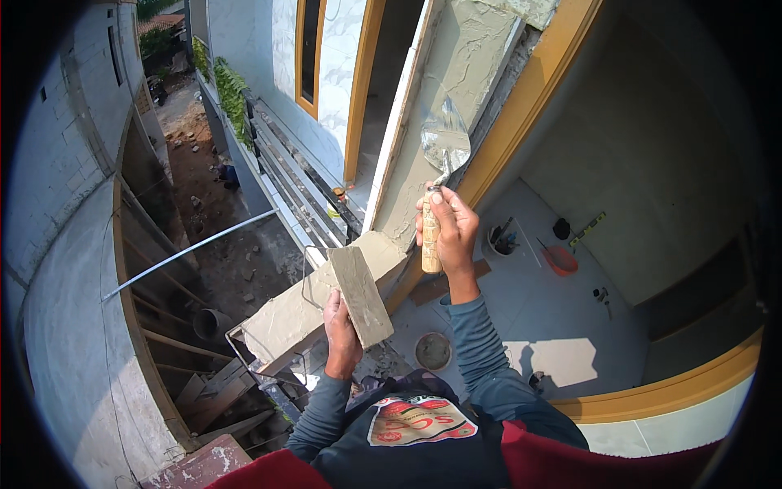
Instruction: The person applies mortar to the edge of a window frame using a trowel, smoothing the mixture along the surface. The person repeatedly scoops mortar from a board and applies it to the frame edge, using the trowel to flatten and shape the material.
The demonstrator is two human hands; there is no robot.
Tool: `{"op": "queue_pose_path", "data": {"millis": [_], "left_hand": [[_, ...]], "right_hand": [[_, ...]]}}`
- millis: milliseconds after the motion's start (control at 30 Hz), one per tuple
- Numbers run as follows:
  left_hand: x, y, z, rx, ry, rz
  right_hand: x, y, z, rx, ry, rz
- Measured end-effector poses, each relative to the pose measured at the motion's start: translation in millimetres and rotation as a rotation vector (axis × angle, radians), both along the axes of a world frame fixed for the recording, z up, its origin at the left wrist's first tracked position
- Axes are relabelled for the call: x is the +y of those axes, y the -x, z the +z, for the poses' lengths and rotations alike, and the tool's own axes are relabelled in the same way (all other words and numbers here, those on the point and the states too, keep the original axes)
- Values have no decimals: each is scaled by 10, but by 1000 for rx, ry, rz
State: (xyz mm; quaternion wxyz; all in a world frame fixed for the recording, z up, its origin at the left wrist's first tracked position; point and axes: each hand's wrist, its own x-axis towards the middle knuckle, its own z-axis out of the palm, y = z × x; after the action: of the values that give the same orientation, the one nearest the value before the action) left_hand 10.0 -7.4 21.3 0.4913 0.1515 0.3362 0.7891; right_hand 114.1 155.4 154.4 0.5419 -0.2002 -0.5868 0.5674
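My right hand [453, 222] grips a pointing trowel [431, 236] by its carved wooden handle. The metal blade, smeared with mortar, lies over a long strip of wet mortar [468, 49] on top of the wall beside an orange-yellow frame. In my left hand [340, 338] is a flat rectangular grey board [361, 297]; fingers curl at its left edge and are partly hidden beneath it. Below the board a mortar-covered ledge [285, 322] runs toward the lower left, with bent metal rods around it.
A drop to rubble ground [204, 179] lies at left, crossed by a pale pole [191, 254]. On the tiled floor at right stand a bucket of mortar [433, 351], a tool bucket [503, 238], an orange basin [559, 260] and a yellow spirit level [588, 229].
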Motion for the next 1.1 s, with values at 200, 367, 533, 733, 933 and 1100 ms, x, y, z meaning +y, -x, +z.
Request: {"op": "queue_pose_path", "data": {"millis": [200,367,533,733,933,1100], "left_hand": [[-43,59,83,-8,-21,17],[19,60,21,-16,-56,9],[168,-56,-12,-34,-46,-4],[268,-184,-76,-18,-46,-32],[122,-239,-69,-32,-13,5],[-27,-71,-67,9,40,49]], "right_hand": [[-186,-190,-742,-155,92,-15],[-427,-546,-333,-352,75,-25],[-410,-506,1030,-199,-96,-33],[-101,-312,1733,-215,-27,83],[-258,-608,581,-257,203,70],[-370,-648,-531,-456,323,105]]}}
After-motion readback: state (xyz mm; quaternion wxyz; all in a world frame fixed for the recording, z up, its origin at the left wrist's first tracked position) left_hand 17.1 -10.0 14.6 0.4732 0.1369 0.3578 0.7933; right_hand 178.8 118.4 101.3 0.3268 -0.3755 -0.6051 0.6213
